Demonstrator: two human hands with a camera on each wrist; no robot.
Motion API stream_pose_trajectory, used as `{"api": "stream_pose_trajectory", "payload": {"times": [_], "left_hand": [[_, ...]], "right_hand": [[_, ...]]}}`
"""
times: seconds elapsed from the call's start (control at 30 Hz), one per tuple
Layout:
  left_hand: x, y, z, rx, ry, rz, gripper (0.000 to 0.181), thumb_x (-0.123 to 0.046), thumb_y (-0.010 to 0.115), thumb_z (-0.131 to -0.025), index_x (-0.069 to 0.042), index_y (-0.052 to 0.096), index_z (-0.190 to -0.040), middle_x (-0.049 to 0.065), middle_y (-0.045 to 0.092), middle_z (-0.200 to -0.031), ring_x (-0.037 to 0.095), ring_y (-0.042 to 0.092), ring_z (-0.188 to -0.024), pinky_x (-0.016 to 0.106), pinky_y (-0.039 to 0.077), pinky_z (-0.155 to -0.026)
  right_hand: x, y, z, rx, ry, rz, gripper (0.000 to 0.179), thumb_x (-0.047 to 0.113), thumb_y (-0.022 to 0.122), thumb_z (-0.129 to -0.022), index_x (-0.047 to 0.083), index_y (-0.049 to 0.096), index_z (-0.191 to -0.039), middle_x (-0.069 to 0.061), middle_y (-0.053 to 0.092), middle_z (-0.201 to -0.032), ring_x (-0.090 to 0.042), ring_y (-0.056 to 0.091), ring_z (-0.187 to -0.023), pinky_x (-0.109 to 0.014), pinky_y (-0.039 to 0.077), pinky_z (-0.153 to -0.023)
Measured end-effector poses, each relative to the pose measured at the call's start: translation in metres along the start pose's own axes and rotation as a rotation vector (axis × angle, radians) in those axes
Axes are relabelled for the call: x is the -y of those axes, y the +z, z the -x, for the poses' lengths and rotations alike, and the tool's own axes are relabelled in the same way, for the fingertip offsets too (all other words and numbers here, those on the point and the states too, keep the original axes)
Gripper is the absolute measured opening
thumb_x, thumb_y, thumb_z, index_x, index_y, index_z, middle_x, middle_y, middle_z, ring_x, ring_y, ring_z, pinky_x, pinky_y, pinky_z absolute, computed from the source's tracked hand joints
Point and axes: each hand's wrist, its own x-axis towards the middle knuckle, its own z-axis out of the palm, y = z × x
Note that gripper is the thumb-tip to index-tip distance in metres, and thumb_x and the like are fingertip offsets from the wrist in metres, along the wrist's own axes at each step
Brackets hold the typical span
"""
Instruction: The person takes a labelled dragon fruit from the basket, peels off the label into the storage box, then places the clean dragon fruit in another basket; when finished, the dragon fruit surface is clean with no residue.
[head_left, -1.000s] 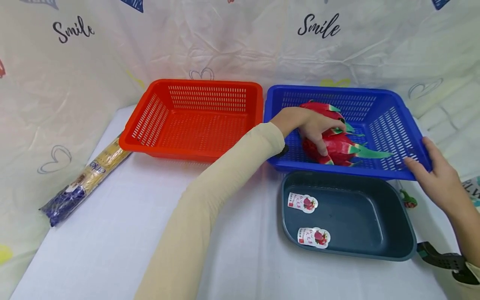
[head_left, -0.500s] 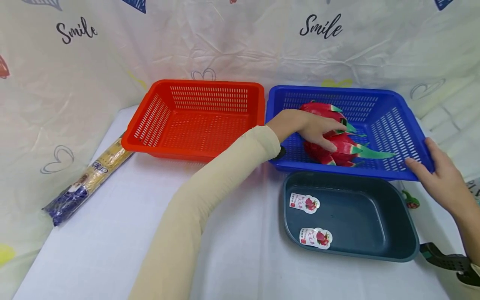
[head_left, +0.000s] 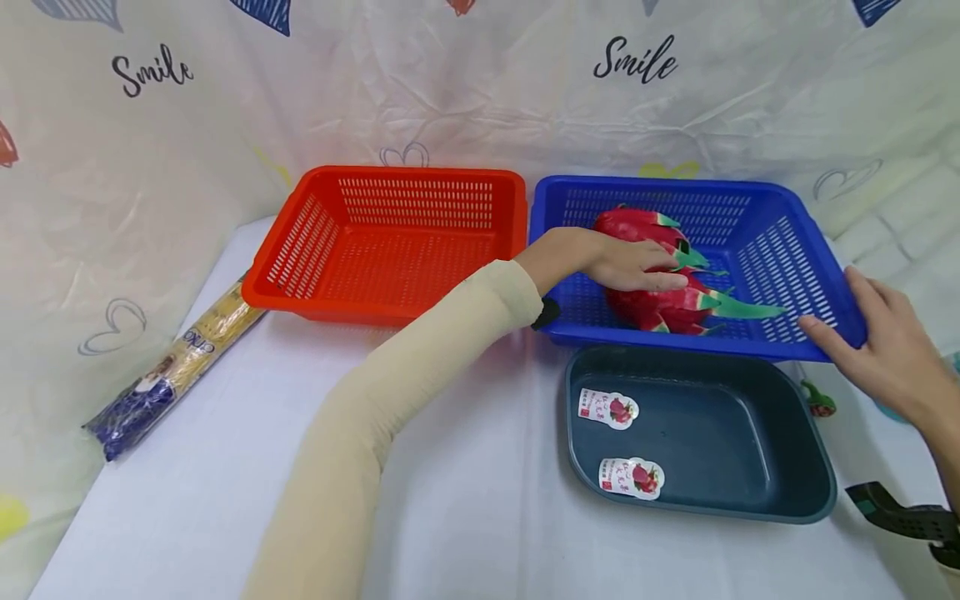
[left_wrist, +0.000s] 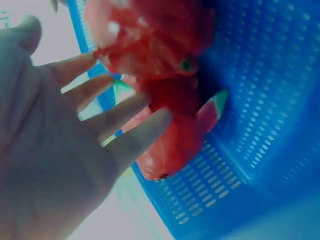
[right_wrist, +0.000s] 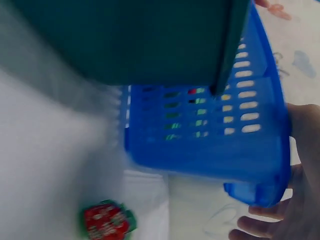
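Note:
Two red dragon fruits with green scales lie in the blue basket (head_left: 750, 187), one at the back (head_left: 633, 223) and one in front (head_left: 663, 304). My left hand (head_left: 633, 265) reaches into the basket, its fingers (left_wrist: 130, 145) straight and spread, lying on the front dragon fruit (left_wrist: 170, 130). My right hand (head_left: 870, 354) holds the basket's front right corner, thumb on the rim and fingers under it. In the right wrist view, that hand (right_wrist: 300, 195) wraps the corner of the blue basket (right_wrist: 200, 145).
An empty red basket (head_left: 390, 242) stands left of the blue one. A dark teal tray (head_left: 705, 433) with two fruit stickers (head_left: 607, 408) sits in front of the blue basket. A spaghetti pack (head_left: 172, 367) lies at the far left. A small red-green thing (head_left: 817, 400) lies right of the tray.
My left hand's fingers, curled round the front dragon fruit before, have straightened and now lie flat on it. The right hand stays at the basket's corner.

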Motion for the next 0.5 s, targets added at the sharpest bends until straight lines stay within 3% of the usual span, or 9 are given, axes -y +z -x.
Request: {"api": "stream_pose_trajectory", "payload": {"times": [0.13, 0.3, 0.5], "left_hand": [[0.001, 0.006, 0.012, -0.029, -0.009, 0.005, 0.067, -0.065, 0.016, -0.097, -0.035, 0.004, -0.156, -0.014, -0.004, -0.164, 0.008, -0.008, -0.152, 0.037, -0.001, -0.126], [0.006, 0.009, 0.025, -0.076, -0.031, -0.004, 0.068, -0.067, 0.015, -0.097, -0.034, 0.003, -0.156, -0.012, -0.005, -0.164, 0.014, -0.011, -0.153, 0.038, -0.008, -0.125], [0.013, 0.013, 0.039, -0.18, -0.147, -0.029, 0.071, -0.076, 0.013, -0.091, -0.044, -0.001, -0.153, -0.014, -0.013, -0.163, 0.019, -0.015, -0.152, 0.047, -0.007, -0.124]], "right_hand": [[0.022, -0.009, 0.004, -0.021, -0.06, 0.037, 0.082, 0.042, 0.049, -0.097, 0.002, 0.006, -0.155, -0.035, 0.005, -0.156, -0.06, 0.012, -0.137, -0.077, 0.016, -0.104], [0.037, -0.007, 0.001, 0.002, -0.137, 0.003, 0.08, 0.04, 0.051, -0.095, 0.006, 0.011, -0.155, -0.028, 0.004, -0.16, -0.058, 0.006, -0.142, -0.079, 0.01, -0.103], [0.052, -0.006, -0.004, -0.003, -0.233, 0.016, 0.076, 0.039, 0.051, -0.094, 0.008, 0.017, -0.155, -0.027, 0.012, -0.16, -0.057, 0.012, -0.142, -0.08, 0.012, -0.104]]}}
